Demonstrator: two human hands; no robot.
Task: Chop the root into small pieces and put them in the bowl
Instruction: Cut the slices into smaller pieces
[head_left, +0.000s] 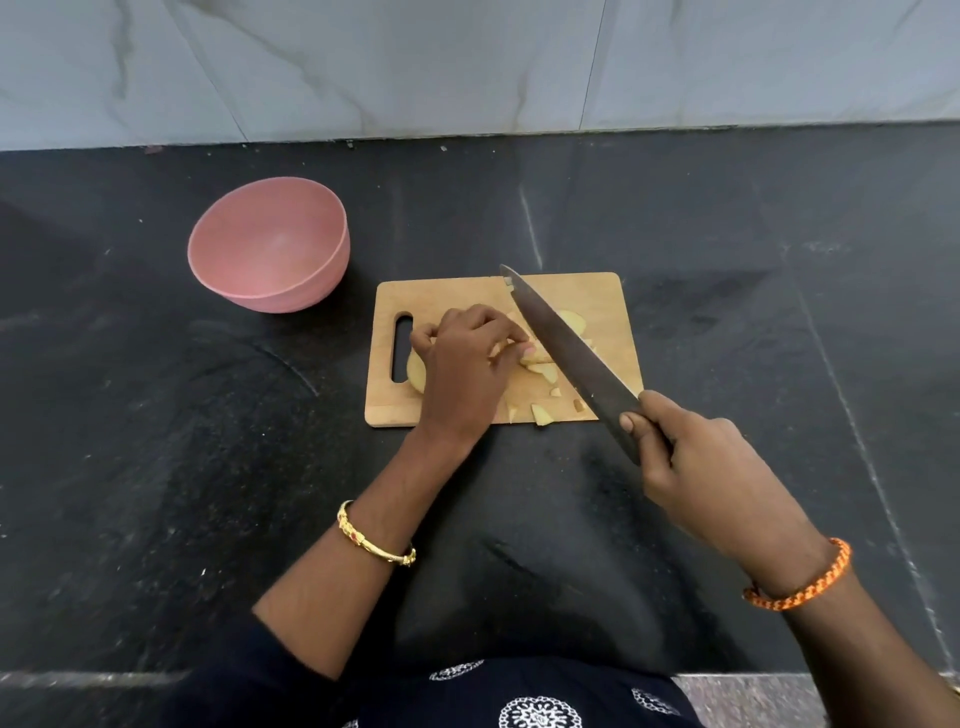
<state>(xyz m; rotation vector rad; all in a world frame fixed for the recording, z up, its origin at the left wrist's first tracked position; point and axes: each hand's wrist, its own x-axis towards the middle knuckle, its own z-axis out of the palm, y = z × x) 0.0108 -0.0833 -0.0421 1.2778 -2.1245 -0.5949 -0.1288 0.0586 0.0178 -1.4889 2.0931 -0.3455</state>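
On the dark tabletop (156, 415) the chopping is midway. The pink bowl (270, 244) waits empty, left of the board (441, 293). The right hand (696, 457) clasps the knife (561, 343); the left hand (467, 358) pinches root slices (540, 364). Next cut must clear those fingertips.

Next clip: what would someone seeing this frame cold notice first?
Likely the long dark knife, slanting over the wooden cutting board in the right hand. Beside the blade, the left hand holds pale root pieces on the board, with small cut bits near its front edge. The pink bowl stands empty on the black counter, left of the board.
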